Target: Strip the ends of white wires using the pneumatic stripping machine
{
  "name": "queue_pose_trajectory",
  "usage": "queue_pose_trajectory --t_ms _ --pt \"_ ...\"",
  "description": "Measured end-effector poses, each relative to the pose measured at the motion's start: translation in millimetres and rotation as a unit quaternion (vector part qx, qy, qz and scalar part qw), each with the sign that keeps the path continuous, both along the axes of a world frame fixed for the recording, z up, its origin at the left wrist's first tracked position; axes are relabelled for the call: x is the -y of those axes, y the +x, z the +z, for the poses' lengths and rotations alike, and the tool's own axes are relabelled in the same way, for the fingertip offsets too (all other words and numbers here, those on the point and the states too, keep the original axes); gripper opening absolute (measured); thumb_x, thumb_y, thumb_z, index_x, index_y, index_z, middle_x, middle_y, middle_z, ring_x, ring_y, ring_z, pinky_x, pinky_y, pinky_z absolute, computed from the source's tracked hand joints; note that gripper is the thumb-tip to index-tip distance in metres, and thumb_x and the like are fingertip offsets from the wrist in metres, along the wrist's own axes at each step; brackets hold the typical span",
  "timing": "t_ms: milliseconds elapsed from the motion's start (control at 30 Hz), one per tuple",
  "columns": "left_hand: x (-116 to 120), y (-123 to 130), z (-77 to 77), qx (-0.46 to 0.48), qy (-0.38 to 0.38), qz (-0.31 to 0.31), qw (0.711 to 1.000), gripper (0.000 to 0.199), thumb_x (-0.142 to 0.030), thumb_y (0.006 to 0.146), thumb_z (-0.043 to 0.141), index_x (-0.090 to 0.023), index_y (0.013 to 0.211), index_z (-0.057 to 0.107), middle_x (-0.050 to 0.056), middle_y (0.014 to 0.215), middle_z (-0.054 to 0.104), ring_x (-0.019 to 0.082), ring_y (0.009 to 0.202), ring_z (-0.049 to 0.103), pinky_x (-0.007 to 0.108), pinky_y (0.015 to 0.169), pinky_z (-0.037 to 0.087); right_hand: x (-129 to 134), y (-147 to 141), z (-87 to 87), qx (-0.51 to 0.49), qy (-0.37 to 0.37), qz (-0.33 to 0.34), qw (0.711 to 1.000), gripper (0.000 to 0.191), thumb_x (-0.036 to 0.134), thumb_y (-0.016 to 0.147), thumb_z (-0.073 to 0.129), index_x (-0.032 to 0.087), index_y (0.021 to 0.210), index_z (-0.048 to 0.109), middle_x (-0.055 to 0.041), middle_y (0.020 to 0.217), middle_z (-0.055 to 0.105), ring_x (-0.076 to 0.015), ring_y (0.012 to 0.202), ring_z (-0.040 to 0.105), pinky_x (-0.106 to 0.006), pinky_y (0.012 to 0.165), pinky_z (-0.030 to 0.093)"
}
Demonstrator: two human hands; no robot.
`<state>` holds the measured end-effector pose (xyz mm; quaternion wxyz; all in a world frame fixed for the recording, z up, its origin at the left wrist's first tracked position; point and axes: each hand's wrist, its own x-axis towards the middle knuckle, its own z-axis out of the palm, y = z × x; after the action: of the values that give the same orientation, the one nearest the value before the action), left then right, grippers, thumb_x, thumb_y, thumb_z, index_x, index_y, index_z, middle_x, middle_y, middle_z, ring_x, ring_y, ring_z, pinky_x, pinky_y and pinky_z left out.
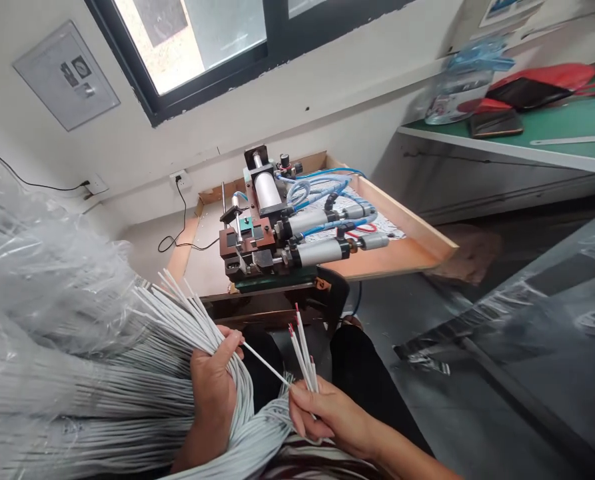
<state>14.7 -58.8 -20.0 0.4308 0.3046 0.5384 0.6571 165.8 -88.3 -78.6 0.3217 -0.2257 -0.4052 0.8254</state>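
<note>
My left hand point(213, 377) is closed round a thick bundle of white cables point(190, 319), whose loose ends fan out up and to the left. Several cables with red tips point(301, 343) stand up from my right hand point(322, 410), which is closed on them. A single white cable point(264, 362) runs straight between my two hands, its right end at my right thumb and fingers. Below, the cable lengths point(262, 427) curve across my lap. Beyond my hands stands a pneumatic machine point(257, 233) with silver cylinders and blue hoses.
The machine sits on a wooden-edged bench point(402, 213). Large bundles of grey-white cable point(102, 393) under clear plastic wrap point(42, 280) fill the left side. At the right, a green-topped table point(567, 140) carries a dark phone point(496, 124), a red bag point(552, 77) and a plastic container point(457, 93).
</note>
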Motion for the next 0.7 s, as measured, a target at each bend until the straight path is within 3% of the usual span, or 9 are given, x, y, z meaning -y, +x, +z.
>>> queue_pose_trajectory --t_ms 167,333,567,700 --pt "12.7 2.9 2.3 -0.012 0.009 0.013 1.0 0.01 -0.017 0.061 0.066 -0.017 0.066 0.057 -0.005 0.054 0.056 0.009 0.051 0.051 0.021 0.051 0.038 8.7 -0.4 0.4 0.035 0.008 -0.025 0.999 0.05 0.052 0.077 0.041 0.012 0.051 0.056 0.0085 0.03 0.028 -0.0063 0.032 0.019 -0.024 0.039 0.012" --pt "22.9 12.5 8.7 -0.062 0.004 -0.058 0.996 0.006 -0.016 0.06 0.067 -0.016 0.064 0.063 -0.003 0.056 0.06 0.01 0.05 0.052 0.023 0.053 0.04 5.6 -10.0 11.6 0.112 0.041 -0.071 0.99 0.048 0.055 0.077 0.037 0.016 0.051 0.047 0.0079 0.036 0.029 -0.0066 0.036 0.018 -0.023 0.039 0.01" --pt "10.2 20.1 11.1 -0.101 -0.015 -0.124 0.987 0.005 -0.015 0.056 0.07 -0.015 0.059 0.066 -0.001 0.054 0.063 0.012 0.051 0.052 0.024 0.053 0.039 -0.4 -25.1 18.0 0.163 0.103 -0.077 0.978 0.046 0.055 0.075 0.041 0.017 0.048 0.039 0.006 0.043 0.031 -0.0074 0.043 0.024 -0.022 0.042 0.017" --pt "0.0 20.7 6.1 -0.067 -0.022 -0.098 0.993 0.007 -0.014 0.057 0.068 -0.017 0.06 0.063 -0.004 0.051 0.059 0.01 0.048 0.05 0.023 0.049 0.038 -6.7 -19.2 16.7 0.118 0.054 -0.136 0.982 0.032 0.045 0.07 0.056 0.016 0.06 0.049 0.0055 0.052 0.035 -0.0085 0.049 0.029 -0.021 0.046 0.024"
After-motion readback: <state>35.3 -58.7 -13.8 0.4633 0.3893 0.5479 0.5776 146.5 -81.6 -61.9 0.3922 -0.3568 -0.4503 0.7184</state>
